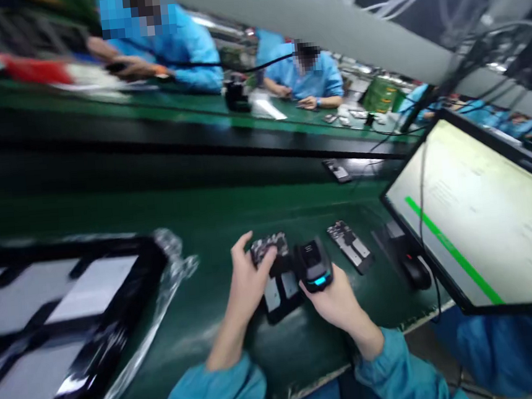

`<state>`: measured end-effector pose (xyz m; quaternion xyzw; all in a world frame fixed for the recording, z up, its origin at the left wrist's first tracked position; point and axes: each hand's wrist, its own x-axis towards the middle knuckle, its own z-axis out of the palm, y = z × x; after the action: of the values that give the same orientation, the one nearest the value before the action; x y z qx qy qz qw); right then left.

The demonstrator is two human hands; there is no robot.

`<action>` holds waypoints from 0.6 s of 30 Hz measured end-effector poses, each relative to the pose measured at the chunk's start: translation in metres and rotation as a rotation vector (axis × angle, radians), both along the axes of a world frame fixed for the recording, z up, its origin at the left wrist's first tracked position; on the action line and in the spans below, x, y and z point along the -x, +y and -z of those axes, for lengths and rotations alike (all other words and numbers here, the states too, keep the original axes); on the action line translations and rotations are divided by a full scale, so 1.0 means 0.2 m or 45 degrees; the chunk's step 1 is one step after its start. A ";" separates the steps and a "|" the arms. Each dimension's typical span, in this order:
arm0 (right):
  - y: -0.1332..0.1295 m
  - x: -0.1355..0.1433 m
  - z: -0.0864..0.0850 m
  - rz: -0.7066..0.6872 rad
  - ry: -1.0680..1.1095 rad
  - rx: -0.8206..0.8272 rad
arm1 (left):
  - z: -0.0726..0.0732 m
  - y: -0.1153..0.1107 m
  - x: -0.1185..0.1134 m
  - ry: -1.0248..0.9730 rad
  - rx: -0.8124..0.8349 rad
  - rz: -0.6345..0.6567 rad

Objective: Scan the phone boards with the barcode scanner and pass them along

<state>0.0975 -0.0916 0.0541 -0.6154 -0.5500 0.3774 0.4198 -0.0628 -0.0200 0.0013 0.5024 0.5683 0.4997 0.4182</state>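
Note:
My left hand [247,277] grips an opened phone [278,290] by its upper left part, the thumb lying across the circuit board. Two pale grey blocks show in the phone's lower half. In my right hand [337,299] is a black barcode scanner [312,264] with a lit blue strip, held close beside the phone's right edge; the fingers are partly hidden behind it. A second opened phone [350,247] lies on the green table [214,347], to the right of the scanner.
A black tray [148,259] with pale rectangular pieces and clear plastic film stands at left. Another device [337,171] lies farther back. At right are a monitor [491,223] and a mouse [414,270]. Co-workers in blue [192,51] sit across the bench.

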 end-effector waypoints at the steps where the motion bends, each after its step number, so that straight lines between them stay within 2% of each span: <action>1: 0.05 -0.02 0.04 -0.014 0.058 0.059 | 0.04 -0.01 0.03 -0.019 0.058 0.207; 2: 0.09 -0.04 0.08 -0.069 0.129 0.107 | 0.07 -0.02 0.05 0.019 0.084 0.336; 4: 0.12 -0.07 0.14 -0.214 0.279 0.155 | 0.13 -0.05 0.07 0.188 0.106 0.439; 7: 0.06 -0.11 0.16 -0.330 0.436 0.168 | 0.14 -0.07 0.07 0.496 0.153 0.289; 10: 0.00 -0.18 0.14 -0.402 0.525 0.223 | 0.12 -0.01 0.01 0.633 0.205 0.094; 12: 0.02 -0.21 0.12 -0.454 0.570 0.264 | 0.12 0.05 -0.05 0.647 0.117 0.052; 15: 0.13 -0.19 0.10 -0.456 0.712 0.368 | 0.13 0.09 -0.11 0.655 -0.186 0.086; 17: 0.19 -0.14 0.09 -0.468 0.814 0.453 | 0.12 0.07 -0.09 0.677 -0.371 0.061; 18: 0.21 -0.12 0.10 -0.513 0.842 0.481 | 0.11 0.06 -0.03 0.700 -0.425 0.015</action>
<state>0.1215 -0.0489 0.0342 -0.4077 -0.4163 0.7228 0.3716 -0.0568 -0.0071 -0.0211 0.6836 0.5673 0.4290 0.1638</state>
